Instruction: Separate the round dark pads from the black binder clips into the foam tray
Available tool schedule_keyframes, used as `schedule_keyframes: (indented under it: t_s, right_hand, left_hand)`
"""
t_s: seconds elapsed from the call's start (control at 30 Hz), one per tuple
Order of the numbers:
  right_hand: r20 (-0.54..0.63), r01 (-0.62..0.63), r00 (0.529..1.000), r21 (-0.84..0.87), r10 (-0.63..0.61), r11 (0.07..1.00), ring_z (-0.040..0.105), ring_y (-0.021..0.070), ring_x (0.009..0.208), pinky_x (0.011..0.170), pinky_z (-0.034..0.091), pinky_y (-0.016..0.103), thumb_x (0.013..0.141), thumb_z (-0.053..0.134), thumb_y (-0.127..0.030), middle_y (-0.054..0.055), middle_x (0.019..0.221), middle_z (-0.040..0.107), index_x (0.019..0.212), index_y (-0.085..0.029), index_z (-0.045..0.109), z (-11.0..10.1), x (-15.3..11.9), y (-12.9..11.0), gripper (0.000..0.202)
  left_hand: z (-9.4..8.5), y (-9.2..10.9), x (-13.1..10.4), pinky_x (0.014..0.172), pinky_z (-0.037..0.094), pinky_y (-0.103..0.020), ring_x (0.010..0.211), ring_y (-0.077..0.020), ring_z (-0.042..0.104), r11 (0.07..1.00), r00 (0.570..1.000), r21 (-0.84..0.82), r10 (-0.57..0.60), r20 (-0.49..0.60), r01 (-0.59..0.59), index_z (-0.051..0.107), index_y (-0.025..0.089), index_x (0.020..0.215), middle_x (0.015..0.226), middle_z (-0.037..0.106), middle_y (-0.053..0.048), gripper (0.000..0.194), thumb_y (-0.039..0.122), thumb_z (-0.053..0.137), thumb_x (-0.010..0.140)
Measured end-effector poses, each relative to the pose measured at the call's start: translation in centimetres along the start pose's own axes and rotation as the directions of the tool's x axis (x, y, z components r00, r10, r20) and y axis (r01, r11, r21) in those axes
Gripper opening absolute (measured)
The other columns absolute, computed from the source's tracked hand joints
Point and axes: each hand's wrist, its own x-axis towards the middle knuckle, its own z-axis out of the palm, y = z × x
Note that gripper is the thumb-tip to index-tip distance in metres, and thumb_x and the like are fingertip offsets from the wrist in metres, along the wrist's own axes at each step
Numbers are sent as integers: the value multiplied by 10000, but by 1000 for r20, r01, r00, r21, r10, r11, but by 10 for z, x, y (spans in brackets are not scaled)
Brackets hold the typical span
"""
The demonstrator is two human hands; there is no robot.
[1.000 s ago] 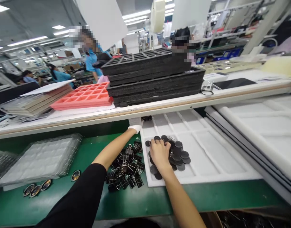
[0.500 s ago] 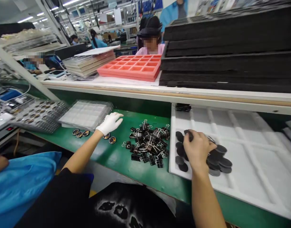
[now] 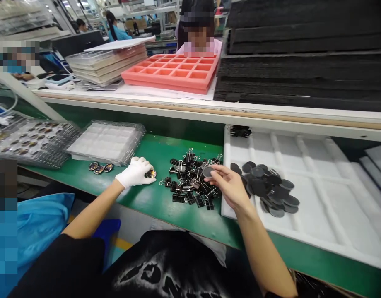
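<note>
My left hand [image 3: 135, 172], in a white glove, rests on the green bench with its thumb and fingers closed around a small round piece [image 3: 151, 174] with a shiny rim and a dark-and-gold face. Between the thumb and fingers of my bare right hand [image 3: 229, 184] is a flat grey-black disc [image 3: 207, 171], held up above a pile of black binder clips [image 3: 190, 186]. More dark discs [image 3: 274, 190] lie heaped in the white tray [image 3: 330, 223] to the right. Several similar round pieces [image 3: 99, 169] sit left of my gloved hand.
A clear plastic tray with white lining [image 3: 105, 140] stands behind my left hand; stacked trays of round pieces [image 3: 29, 138] are further left. Overhead, a shelf [image 3: 178, 108] carries a red compartment tray [image 3: 168, 82] and black foam stacks [image 3: 302, 78]. A co-worker's blue sleeve is at left.
My right hand has moved left out of the white tray, bringing a disc over the clips. My left hand has come down and closed on a round piece. The view has shifted slightly.
</note>
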Motion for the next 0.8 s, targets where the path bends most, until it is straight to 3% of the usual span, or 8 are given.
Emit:
schedule_keyframes:
  t_s: [0.13, 0.27, 0.37, 0.47, 0.57, 0.63, 0.73, 0.8]
  right_hand:
    - [17, 46, 999, 95, -48, 994, 749, 188, 791, 740, 598, 332, 738, 909, -461, 61, 998, 754, 976, -220, 726, 3, 0, 2, 385]
    - [34, 126, 991, 4, -126, 992, 720, 208, 877, 846, 600, 374, 771, 875, -469, 55, 956, 758, 950, -238, 758, 7, -4, 2, 315]
    - [44, 93, 995, -45, -91, 995, 697, 205, 899, 830, 594, 354, 772, 864, -489, 55, 945, 745, 922, -226, 742, 10, -6, 3, 326]
    - [17, 7, 1000, 14, -7, 1000, 707, 176, 898, 796, 592, 306, 732, 899, -471, 46, 1014, 738, 887, -216, 661, 11, -4, 5, 381]
    - [49, -95, 995, 141, 89, 985, 717, 148, 803, 752, 605, 293, 718, 915, -457, 22, 946, 752, 974, -223, 623, 8, -2, 4, 454]
    - [68, -138, 990, 250, 125, 958, 736, 159, 827, 804, 633, 327, 727, 916, -442, 15, 912, 766, 1112, -228, 643, 4, 0, 0, 519]
    - [57, -156, 988, 390, 145, 908, 757, 187, 965, 953, 637, 389, 733, 918, -411, 34, 1007, 787, 1191, -230, 690, -5, 4, -5, 544]
    - [60, -167, 986, 429, 156, 888, 762, 201, 986, 990, 630, 407, 724, 928, -408, 40, 1022, 788, 1083, -223, 732, -11, 8, -7, 449]
  left_hand:
    - [-35, 40, 27, 967, 364, -494, 1029, -313, 632, 996, 978, -83, 6, -209, -24, 750, 236, 986, 985, 748, -111, 417, 618, 695, 828]
    - [-69, 104, 56, 966, 360, -528, 1036, -332, 630, 972, 942, -108, 172, -287, -210, 745, 243, 1021, 989, 749, -115, 452, 649, 684, 831]
    - [-75, 141, 74, 930, 374, -533, 1010, -338, 634, 945, 913, -99, 268, -308, -311, 742, 236, 1006, 954, 745, -126, 420, 622, 648, 871]
    - [-68, 160, 84, 933, 387, -531, 1018, -342, 641, 924, 889, -103, 316, -332, -367, 739, 226, 999, 950, 743, -130, 399, 596, 620, 908]
    - [-64, 159, 89, 969, 404, -514, 1076, -342, 646, 903, 868, -104, 361, -342, -417, 733, 220, 1112, 1049, 749, -134, 477, 638, 632, 905]
    - [-65, 144, 93, 970, 425, -478, 1115, -333, 649, 908, 870, -132, 329, -367, -398, 691, 210, 1265, 1150, 742, -137, 581, 666, 623, 911]
    - [-66, 105, 100, 933, 451, -409, 1054, -277, 677, 955, 909, -221, 92, -407, -196, 694, 190, 1256, 1117, 752, -117, 477, 544, 466, 1031]
    - [-63, 79, 104, 855, 460, -368, 928, -243, 687, 969, 954, -242, -22, -300, -54, 743, 200, 1031, 968, 756, -84, 453, 474, 384, 1065]
